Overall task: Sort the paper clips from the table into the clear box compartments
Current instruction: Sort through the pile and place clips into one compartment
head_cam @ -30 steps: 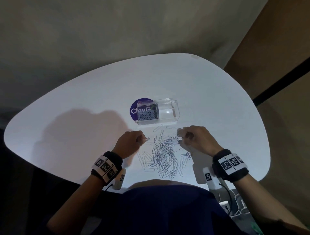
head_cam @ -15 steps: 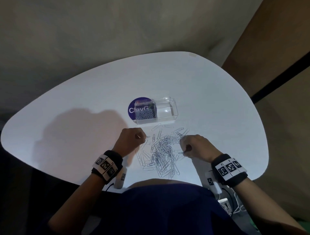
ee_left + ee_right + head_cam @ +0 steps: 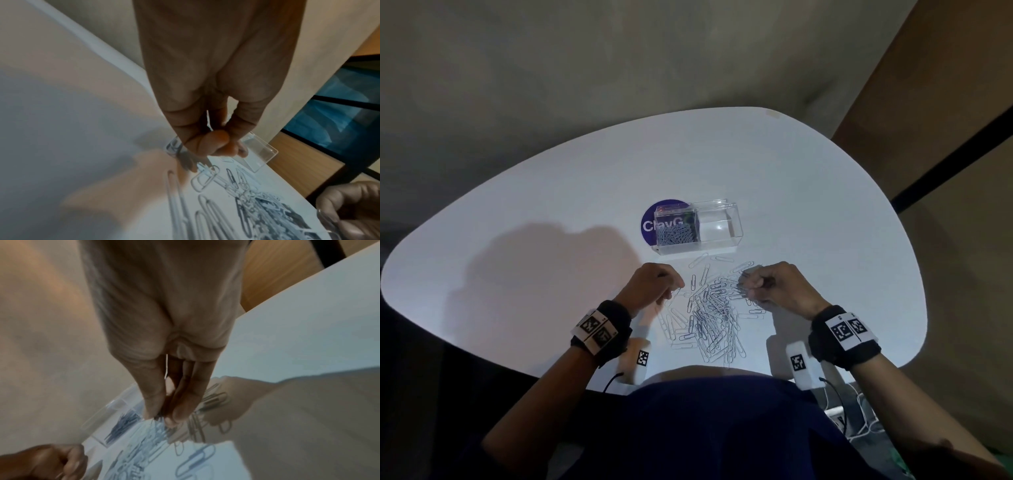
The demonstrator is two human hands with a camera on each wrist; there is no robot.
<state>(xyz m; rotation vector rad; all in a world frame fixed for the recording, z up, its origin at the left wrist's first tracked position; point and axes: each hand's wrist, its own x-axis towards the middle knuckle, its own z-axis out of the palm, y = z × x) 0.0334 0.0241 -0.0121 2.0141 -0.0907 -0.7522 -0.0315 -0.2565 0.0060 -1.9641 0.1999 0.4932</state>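
A loose pile of silver paper clips [image 3: 710, 317] lies on the white table [image 3: 551, 260] between my hands. The clear box [image 3: 722, 228] stands just beyond it; its left compartment [image 3: 676, 234] holds several clips and the right one looks bare. My left hand [image 3: 676, 286] is curled at the pile's left edge and pinches a long paper clip [image 3: 674, 297]. In the left wrist view my left hand [image 3: 218, 142] has a thin wire between its fingers. My right hand [image 3: 744, 279] is curled at the pile's far right and pinches small clips; the right wrist view shows my right hand [image 3: 162, 417] down among them.
A round purple sticker [image 3: 649, 226] lies under the box's left end. Two small white marker blocks [image 3: 642, 358] [image 3: 799, 363] sit at the table's near edge, with thin cables [image 3: 859, 407] hanging off to the right. Single clips [image 3: 700, 261] lie between pile and box.
My right hand pulled back toward me along the pile, then returned to its far right edge, still curled. My left hand stayed at the left edge with its clip.
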